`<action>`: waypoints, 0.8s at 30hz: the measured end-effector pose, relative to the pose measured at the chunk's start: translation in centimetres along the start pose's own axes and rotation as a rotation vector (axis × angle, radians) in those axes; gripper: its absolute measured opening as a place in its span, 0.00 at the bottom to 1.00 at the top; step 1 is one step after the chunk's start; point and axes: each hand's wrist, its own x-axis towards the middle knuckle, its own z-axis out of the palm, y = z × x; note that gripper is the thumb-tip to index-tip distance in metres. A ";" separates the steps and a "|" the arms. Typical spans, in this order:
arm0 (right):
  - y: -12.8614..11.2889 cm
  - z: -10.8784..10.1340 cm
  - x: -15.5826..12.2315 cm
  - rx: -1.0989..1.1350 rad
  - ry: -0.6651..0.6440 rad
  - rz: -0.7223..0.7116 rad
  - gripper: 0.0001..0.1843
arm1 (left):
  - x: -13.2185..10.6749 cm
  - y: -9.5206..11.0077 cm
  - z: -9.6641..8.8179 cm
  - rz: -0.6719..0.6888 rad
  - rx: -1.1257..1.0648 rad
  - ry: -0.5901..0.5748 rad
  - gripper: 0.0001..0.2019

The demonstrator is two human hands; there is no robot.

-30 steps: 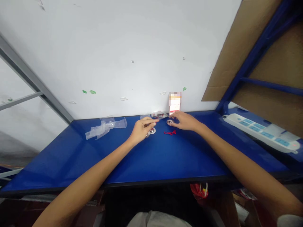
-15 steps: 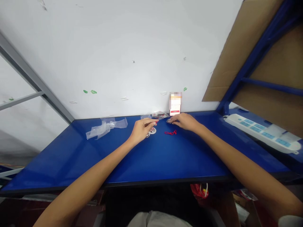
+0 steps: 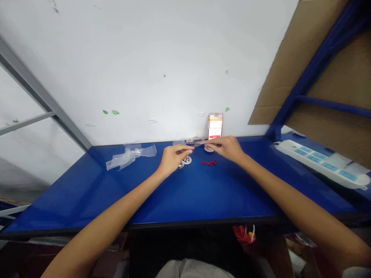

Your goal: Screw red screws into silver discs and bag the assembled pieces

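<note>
My left hand (image 3: 173,157) is closed in a pinch, with a small red piece (image 3: 192,149) at its fingertips; it looks like cord, but most is hidden. Beneath those fingers, round silver pieces (image 3: 187,160) with pale rims lie on the blue table (image 3: 199,197). My right hand (image 3: 226,147) is closed at the upper edge of a round disc (image 3: 209,148) with a reddish pattern and a shiny rim. A looped red cord (image 3: 209,163) rests on the table just in front of that disc.
Against the white wall leans a phone (image 3: 215,129) with a lit screen. Beside it lie clear-wrapped pieces (image 3: 195,141). Crumpled clear plastic bags (image 3: 130,156) are on the left. A white power strip (image 3: 321,164) lies at the right, below cardboard (image 3: 274,69) and a blue frame.
My right fingers have shifted on the disc, which now shows its reddish patterned face rather than a flat silver edge. My left hand keeps nearly the same place and pinch.
</note>
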 end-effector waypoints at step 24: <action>-7.4 4.6 -1.0 1.128 -0.051 0.509 0.30 | -0.2 -0.4 -0.6 0.396 0.506 -0.008 0.07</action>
